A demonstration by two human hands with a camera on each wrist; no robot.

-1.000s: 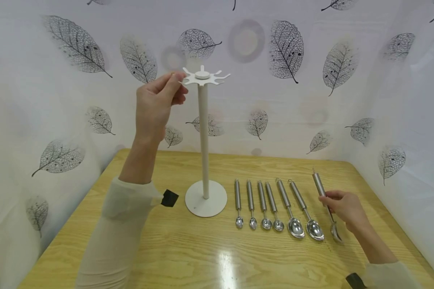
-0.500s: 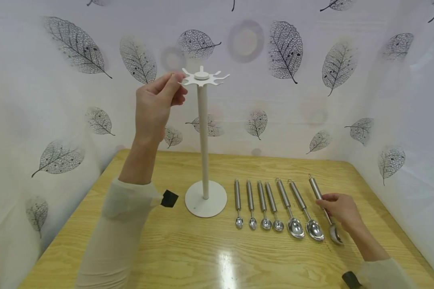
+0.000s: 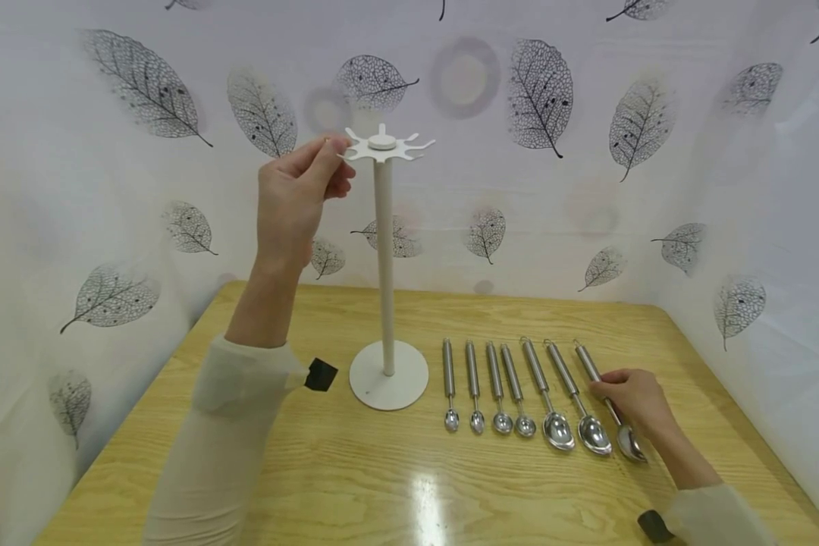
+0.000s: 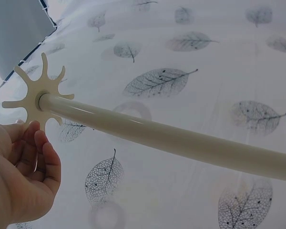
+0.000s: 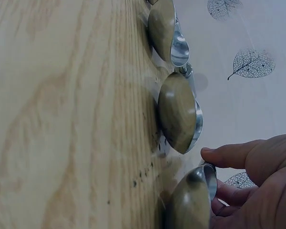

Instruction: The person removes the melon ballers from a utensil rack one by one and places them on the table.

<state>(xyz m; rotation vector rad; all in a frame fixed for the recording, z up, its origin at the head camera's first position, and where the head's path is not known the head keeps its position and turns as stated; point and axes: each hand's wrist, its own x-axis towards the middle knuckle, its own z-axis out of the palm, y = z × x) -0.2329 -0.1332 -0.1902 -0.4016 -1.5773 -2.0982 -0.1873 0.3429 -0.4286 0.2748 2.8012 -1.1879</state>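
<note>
In the head view my left hand is raised and pinches one arm of the white hook disc atop a tall stand. The left wrist view shows the same grip from below, thumb and fingers at the disc's arm. My right hand holds the handle of the rightmost metal scoop, which lies at the right end of a row, bowl toward me. In the right wrist view its bowl is close to the wood, with my right hand beside it.
Several other metal scoops lie side by side left of it, ranging from small to large bowls. The stand's round white base rests on the wooden table. Leaf-patterned curtains enclose the back and sides.
My right hand has moved left and lowered the scoop, which has swung leftward toward the row, its bowl turning more upward. My left hand stays at the disc.
</note>
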